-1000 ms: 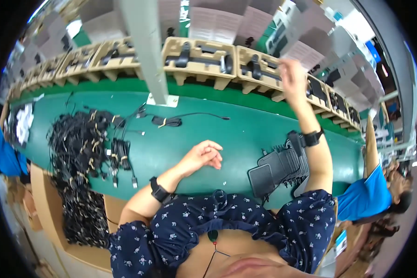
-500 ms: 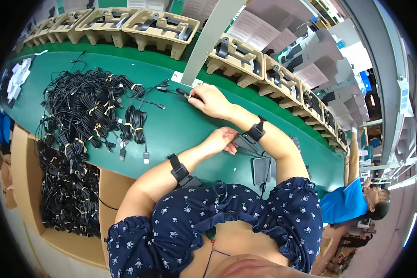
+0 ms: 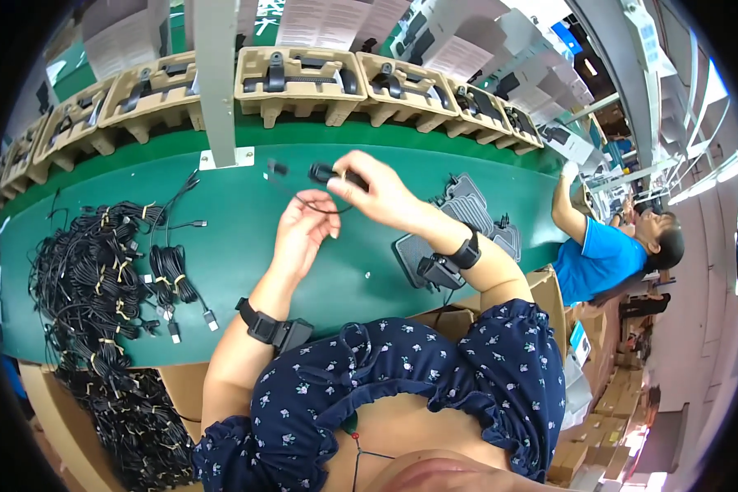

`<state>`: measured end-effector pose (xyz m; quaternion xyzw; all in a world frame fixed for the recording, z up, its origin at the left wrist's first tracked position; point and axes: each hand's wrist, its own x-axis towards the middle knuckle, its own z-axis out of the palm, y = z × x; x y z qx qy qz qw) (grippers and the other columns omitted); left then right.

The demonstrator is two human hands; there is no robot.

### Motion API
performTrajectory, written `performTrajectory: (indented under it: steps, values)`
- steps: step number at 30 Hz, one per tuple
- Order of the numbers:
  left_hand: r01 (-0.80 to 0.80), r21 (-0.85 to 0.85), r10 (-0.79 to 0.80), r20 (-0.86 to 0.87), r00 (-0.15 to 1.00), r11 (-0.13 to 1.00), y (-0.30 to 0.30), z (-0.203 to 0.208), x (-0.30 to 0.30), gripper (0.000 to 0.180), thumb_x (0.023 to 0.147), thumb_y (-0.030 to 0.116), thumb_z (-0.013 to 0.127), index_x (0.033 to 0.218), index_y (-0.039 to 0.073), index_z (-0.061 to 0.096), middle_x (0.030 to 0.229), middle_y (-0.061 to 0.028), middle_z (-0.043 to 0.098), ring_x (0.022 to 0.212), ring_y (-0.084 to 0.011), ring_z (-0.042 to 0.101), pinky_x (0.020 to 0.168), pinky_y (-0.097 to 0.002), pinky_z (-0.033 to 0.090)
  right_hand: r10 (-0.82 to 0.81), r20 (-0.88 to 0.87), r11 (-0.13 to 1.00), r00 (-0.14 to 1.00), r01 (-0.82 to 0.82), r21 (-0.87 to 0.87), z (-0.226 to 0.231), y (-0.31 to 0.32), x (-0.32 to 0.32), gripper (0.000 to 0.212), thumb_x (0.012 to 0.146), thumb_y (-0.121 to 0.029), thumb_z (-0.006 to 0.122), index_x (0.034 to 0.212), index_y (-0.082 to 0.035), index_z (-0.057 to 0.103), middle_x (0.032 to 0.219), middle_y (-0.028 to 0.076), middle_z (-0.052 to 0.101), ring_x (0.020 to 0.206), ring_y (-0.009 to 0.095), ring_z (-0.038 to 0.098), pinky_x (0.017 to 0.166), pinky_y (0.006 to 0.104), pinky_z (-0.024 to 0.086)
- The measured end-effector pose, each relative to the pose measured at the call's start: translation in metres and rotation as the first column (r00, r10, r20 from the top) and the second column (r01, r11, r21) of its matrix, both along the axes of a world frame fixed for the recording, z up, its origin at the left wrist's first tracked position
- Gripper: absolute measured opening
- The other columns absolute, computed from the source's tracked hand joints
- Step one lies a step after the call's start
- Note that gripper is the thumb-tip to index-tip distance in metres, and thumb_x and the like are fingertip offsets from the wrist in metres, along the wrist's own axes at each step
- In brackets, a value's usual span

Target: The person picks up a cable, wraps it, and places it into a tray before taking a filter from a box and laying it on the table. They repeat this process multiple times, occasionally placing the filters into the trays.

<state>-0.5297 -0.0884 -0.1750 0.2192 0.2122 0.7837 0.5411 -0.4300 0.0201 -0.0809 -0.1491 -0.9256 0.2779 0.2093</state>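
Observation:
My right hand (image 3: 373, 193) is closed around a short black cable bundle (image 3: 323, 173) with a pale tie, held above the green table. From it a thin loop of the same cable hangs toward my left hand (image 3: 302, 231), whose curled fingers meet it. The cable's loose plug end (image 3: 277, 168) is blurred. To the left lies a big tangled heap of tied black cables (image 3: 98, 279). Beside that heap is a separate cable bundle (image 3: 170, 271) with its metal plugs showing.
Dark grey flat cases (image 3: 467, 205) lie beyond my right forearm. Cardboard trays (image 3: 303, 92) with black parts line the far edge, behind a metal post (image 3: 220, 98). A carton of cables (image 3: 139, 418) stands lower left. A person in blue (image 3: 603, 258) works at right.
The view has turned, so the cable heap sits lower and farther left. My left hand has left the dark flat piece by my right forearm and come up to the cable at my right hand.

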Motion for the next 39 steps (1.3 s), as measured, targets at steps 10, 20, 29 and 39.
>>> performTrajectory:
  steps: [10, 20, 29, 39]
  values:
    - [0.215, -0.220, -0.305, -0.577, 0.758, 0.952, -0.007, -0.017, 0.033, 0.033, 0.083, -0.006, 0.042, 0.115, -0.005, 0.038, 0.097, -0.0146, 0.056, 0.087, -0.0222, 0.060, 0.081, -0.0315, 0.050, 0.180, 0.559, 0.983, 0.809, -0.162, -0.082, -0.022, 0.000, 0.032, 0.046, 0.080, -0.020, 0.057, 0.120, -0.006, 0.041, 0.091, 0.019, 0.061, 0.079, 0.035, 0.061, 0.065, 0.0408, 0.050]
    - [-0.001, -0.327, -0.234, -0.680, 0.695, 0.945, -0.006, -0.010, 0.013, 0.042, 0.084, -0.009, 0.041, 0.124, 0.001, 0.036, 0.103, -0.0112, 0.048, 0.073, -0.0161, 0.058, 0.061, -0.0252, 0.052, -0.521, -0.148, 0.800, 0.840, 0.542, 0.259, 0.045, 0.163, 0.079, 0.031, 0.084, -0.030, 0.055, 0.109, -0.011, 0.054, 0.093, 0.017, 0.061, 0.084, 0.033, 0.060, 0.068, 0.0395, 0.048]
    - [0.073, -0.371, -0.275, -0.528, 0.804, 0.926, -0.006, -0.002, 0.006, 0.034, 0.086, -0.006, 0.038, 0.120, -0.001, 0.039, 0.103, -0.0122, 0.048, 0.073, -0.0172, 0.058, 0.060, -0.0265, 0.053, -0.862, 0.261, 0.500, 0.435, 0.641, 0.583, 0.068, 0.306, 0.111, 0.037, 0.084, -0.043, 0.049, 0.097, -0.011, 0.062, 0.088, 0.015, 0.064, 0.087, 0.032, 0.061, 0.074, 0.0415, 0.047]
    - [0.091, -0.391, -0.283, -0.466, 0.838, 0.916, -0.003, 0.005, 0.008, 0.033, 0.087, -0.005, 0.039, 0.119, -0.001, 0.039, 0.102, -0.0116, 0.049, 0.074, -0.0173, 0.058, 0.061, -0.0266, 0.053, -0.876, 0.028, 0.450, 0.481, 0.795, 0.406, -0.017, 0.367, 0.071, 0.039, 0.087, -0.037, 0.042, 0.103, -0.001, 0.048, 0.091, 0.024, 0.060, 0.088, 0.040, 0.058, 0.080, 0.0467, 0.045]
